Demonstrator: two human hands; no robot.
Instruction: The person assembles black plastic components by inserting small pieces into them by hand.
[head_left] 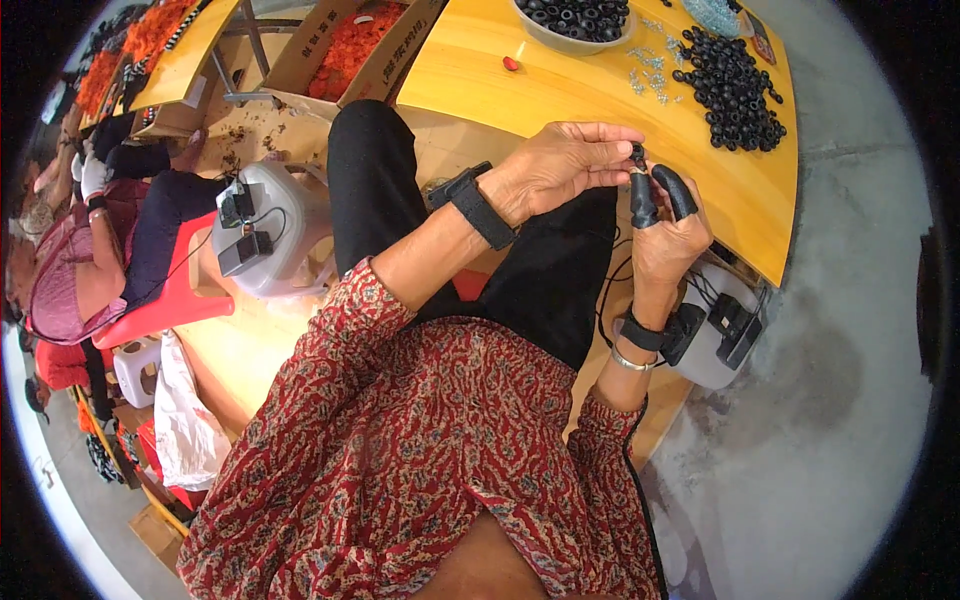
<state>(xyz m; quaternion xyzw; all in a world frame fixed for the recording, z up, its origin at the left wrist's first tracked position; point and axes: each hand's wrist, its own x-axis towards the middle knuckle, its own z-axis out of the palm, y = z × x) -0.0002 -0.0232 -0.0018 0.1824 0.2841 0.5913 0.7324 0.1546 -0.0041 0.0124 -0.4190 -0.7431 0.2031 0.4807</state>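
My left hand [565, 168] reaches over the near table edge, its thumb and fingertips pinched on a small black round part [638, 153]. My right hand [676, 238] meets it there; black covers sleeve its thumb and forefinger, and the tip of one covered digit presses against the same part. Fingers hide most of this part, so its exact kind cannot be told. Just beyond, on the yellow table [470, 85], lies a heap of small black round parts [735, 95]. Beside that heap, small clear pieces [650, 72] are scattered.
A whitish bowl [575, 43] full of black parts stands at the table's far edge, near a small red piece [511, 65]. Left of my knees are a cardboard box [395, 62] with orange stuff, a pale plastic container [290, 225], and another person's gloved hand [95, 175].
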